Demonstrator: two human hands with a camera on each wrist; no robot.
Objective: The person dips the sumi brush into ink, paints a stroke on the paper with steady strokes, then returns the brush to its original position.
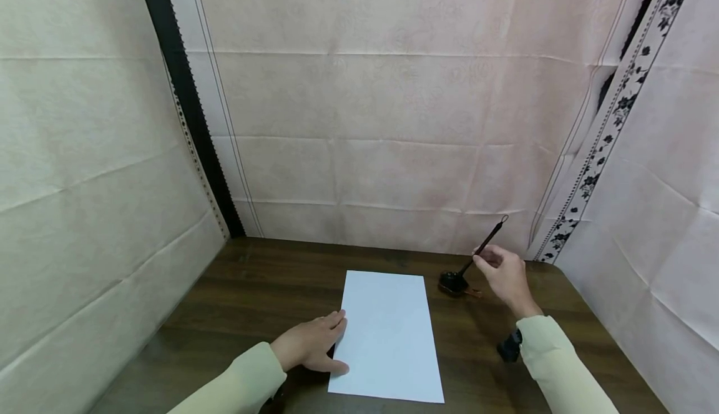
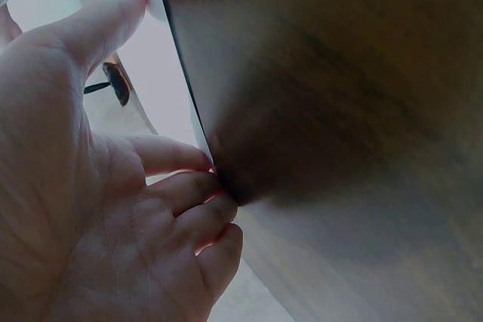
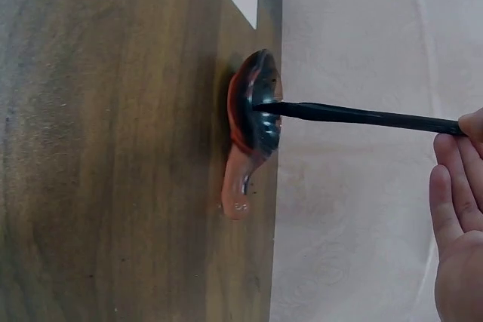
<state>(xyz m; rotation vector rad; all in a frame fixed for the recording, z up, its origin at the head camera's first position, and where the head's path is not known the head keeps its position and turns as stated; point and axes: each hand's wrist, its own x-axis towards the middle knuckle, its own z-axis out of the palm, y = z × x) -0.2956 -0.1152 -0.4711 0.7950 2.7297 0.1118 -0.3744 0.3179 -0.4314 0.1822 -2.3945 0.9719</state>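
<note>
My right hand [image 1: 508,278] pinches a black calligraphy brush [image 1: 490,237] between thumb and fingers, well up its handle. The brush slants, its tip down in a small spoon-shaped dish [image 1: 451,284]. In the right wrist view this dish [image 3: 238,186] is reddish brown with a short handle, and glossy black ink lies in its bowl around the brush tip [image 3: 264,108]. A blank white sheet of paper [image 1: 387,339] lies left of the dish. Fingers extended and thumb spread, my left hand [image 1: 311,343] rests along the paper's left edge.
Beneath everything is a dark brown wooden table [image 1: 224,326]. Pale cloth hangs [image 1: 365,102] behind it and along both sides, close to the table's edges. A black wrist device [image 1: 510,346] is at the right sleeve.
</note>
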